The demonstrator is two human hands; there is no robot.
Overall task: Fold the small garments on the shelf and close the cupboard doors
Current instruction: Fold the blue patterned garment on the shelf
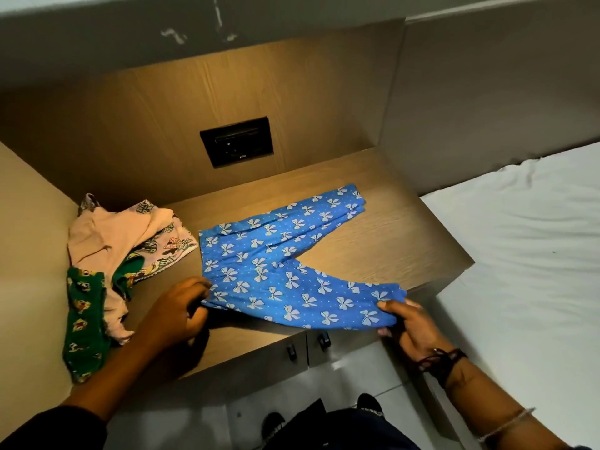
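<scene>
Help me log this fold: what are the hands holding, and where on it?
Both hold the blue bow-print trousers: the left hand grips the waistband's near corner, the right hand the near leg's cuff.

Both arms reach forward — left hand [175, 311] curled knuckles-up, fingers pinched shut; right hand [410, 323] pinching too, wrist banded.
</scene>
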